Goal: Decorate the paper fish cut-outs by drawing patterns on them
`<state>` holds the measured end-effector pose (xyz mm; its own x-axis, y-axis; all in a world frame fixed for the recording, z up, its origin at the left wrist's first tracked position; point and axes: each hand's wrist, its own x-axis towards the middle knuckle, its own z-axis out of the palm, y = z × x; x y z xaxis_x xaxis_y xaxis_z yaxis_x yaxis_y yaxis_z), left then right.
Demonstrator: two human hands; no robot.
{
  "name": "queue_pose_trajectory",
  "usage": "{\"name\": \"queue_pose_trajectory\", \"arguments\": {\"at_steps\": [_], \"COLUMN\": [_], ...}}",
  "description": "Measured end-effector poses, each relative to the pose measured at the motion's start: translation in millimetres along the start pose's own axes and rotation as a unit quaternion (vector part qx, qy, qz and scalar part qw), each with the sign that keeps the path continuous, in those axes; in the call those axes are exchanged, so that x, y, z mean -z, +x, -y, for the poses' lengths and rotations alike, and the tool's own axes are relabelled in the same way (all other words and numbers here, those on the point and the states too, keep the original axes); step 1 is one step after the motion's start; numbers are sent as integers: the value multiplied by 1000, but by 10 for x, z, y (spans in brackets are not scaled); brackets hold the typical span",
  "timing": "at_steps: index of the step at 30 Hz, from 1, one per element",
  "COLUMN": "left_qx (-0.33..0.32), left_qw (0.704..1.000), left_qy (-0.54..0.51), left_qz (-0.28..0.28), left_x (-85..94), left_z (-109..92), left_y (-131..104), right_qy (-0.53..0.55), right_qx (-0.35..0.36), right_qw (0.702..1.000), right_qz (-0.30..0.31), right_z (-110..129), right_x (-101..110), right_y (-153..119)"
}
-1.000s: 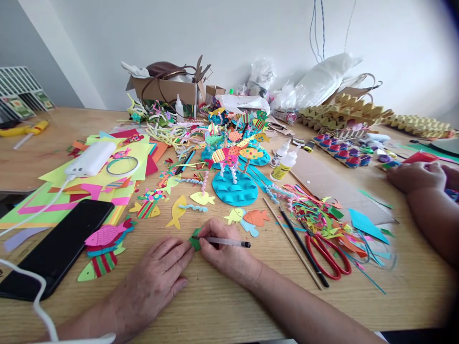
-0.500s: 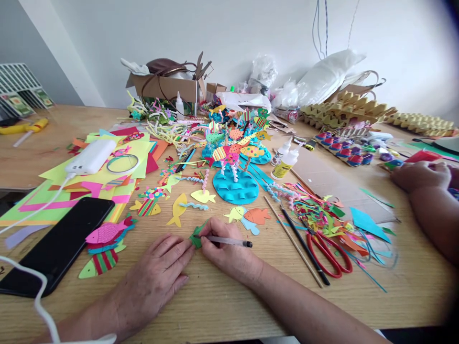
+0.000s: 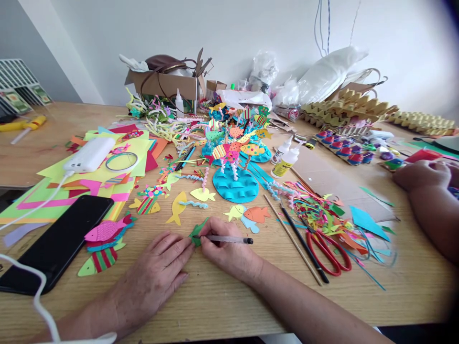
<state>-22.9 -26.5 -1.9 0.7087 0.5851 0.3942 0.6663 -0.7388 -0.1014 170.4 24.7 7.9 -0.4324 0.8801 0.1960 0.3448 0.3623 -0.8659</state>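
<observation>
My right hand (image 3: 229,251) is closed round a pen (image 3: 233,239), its tip on a small green paper piece (image 3: 197,231). My left hand (image 3: 163,267) lies flat on the table, fingers stretched out, with the fingertips at the left edge of the green piece. Part of that piece is hidden by my hands. Just beyond lie a yellow paper fish (image 3: 177,208) with a twisted blue stem, a pale yellow fish (image 3: 235,212) and an orange fish (image 3: 257,215). Behind them, a blue round base (image 3: 235,184) carries paper fish on curly stems.
Red scissors (image 3: 332,258), a black brush (image 3: 304,243), a wooden stick (image 3: 292,239) and paper scraps lie to the right. A phone (image 3: 60,241) and paper sheets are at left. Glue bottles (image 3: 285,162) stand further back. Another person's hands (image 3: 423,174) rest at far right.
The view has shifted very slightly. My hands, the pen and the green piece keep nearly the same positions.
</observation>
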Motion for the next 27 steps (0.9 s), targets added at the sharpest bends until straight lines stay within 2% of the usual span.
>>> {"name": "queue_pose_trajectory", "arguments": {"at_steps": [5,27], "left_qx": [4,12], "left_qw": [1000,1000], "left_qy": [-6,-9], "left_qz": [7,6], "left_x": [-15,-9], "left_z": [0,-6], "left_y": [-15,-11], "right_qy": [-14,5], "right_qx": [-19,-20], "right_qw": [1000,1000], "right_qz": [-17,11], "right_z": [5,-4], "right_x": [15,-2], "right_y": [5,-1]}}
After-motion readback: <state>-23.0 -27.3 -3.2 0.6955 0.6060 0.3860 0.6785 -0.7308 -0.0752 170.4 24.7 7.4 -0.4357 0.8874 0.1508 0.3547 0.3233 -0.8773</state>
